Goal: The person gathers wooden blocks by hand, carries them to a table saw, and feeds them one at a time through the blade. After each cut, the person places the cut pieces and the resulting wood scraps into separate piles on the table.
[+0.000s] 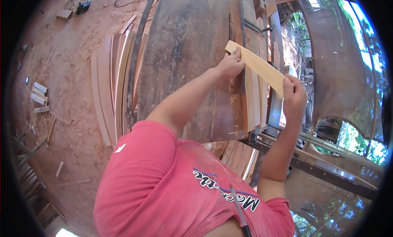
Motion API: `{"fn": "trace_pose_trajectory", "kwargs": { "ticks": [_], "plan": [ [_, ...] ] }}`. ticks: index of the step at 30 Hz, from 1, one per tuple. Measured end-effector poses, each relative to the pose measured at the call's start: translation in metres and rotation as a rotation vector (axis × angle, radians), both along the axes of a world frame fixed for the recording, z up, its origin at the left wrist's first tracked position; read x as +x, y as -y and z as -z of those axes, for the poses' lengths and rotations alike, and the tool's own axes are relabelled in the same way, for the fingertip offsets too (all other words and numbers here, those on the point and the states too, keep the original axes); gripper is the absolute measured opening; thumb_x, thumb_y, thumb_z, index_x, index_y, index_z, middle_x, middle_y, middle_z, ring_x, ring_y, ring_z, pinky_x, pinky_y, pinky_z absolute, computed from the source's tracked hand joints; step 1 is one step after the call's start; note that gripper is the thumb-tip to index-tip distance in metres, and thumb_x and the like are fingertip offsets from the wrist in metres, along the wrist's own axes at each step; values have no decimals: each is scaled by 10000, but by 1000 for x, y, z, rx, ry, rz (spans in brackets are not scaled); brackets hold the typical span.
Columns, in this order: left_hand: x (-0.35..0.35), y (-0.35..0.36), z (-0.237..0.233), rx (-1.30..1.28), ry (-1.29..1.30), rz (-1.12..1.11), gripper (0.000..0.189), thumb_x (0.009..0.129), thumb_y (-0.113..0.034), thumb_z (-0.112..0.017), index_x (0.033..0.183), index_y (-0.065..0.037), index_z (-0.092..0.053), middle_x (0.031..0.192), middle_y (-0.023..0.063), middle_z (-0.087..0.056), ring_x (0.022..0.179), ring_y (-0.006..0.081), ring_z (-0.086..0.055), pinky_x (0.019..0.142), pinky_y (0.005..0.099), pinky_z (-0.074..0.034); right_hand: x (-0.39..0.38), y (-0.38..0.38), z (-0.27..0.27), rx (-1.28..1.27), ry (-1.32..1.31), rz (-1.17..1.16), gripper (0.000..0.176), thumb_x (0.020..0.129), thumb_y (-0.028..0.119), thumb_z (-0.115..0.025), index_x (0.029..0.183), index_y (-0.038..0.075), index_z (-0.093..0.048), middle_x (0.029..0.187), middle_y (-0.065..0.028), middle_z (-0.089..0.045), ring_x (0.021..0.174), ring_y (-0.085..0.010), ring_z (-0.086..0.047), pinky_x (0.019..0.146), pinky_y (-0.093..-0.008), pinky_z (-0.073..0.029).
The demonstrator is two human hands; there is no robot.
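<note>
A short, pale wooden board is held slantwise between my two hands, above the right part of a worn work table. My left hand is closed on its far left end, with a finger lying along the top face. At the nearer right end, my right hand grips the board, thumb and fingers wrapped round the edge. Under the board runs a dark upright bar, with long pale wooden strips beside it.
Long curved planks lean along the table's left side. Small wood blocks and offcuts lie on the dusty floor. A metal rail crosses at right. Large brown sheets stand beyond it. A pen hangs at my shirt.
</note>
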State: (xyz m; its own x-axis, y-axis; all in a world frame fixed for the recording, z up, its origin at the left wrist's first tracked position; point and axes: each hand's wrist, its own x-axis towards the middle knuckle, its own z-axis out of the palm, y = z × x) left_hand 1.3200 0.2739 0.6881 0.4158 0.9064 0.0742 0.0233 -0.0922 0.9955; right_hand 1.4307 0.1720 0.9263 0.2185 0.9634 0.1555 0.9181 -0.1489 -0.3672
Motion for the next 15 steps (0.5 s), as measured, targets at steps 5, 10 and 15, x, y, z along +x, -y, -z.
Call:
{"fn": "trace_pose_trajectory", "kwargs": {
  "ticks": [5,10,15],
  "plan": [
    [0,-10,-7,-28,-16,12,502,880,-337,-435,1033,62,-700,1585,271,-95,1454,402,-214,1196,449,-112,5,-50,-19,-2,125,-14,376,933,353,-534,1028,17,-675,857,-186,-673,800,-252,-641,768,-374,-482],
    [7,-22,-7,-35,45,-22,524,871,-340,-424,1036,73,-701,1566,316,-92,1444,438,-205,1190,453,-133,26,-106,-28,-29,86,-98,396,915,380,-552,973,7,-668,823,-185,-645,782,-244,-614,770,-368,-464],
    [9,-33,-8,-60,58,-6,545,881,-345,-403,1045,79,-703,1556,352,-81,1455,437,-171,1196,502,-101,35,-156,-37,-85,53,-126,385,884,353,-577,951,-10,-684,830,-104,-666,788,-182,-594,767,-315,-452]
  ]
}}
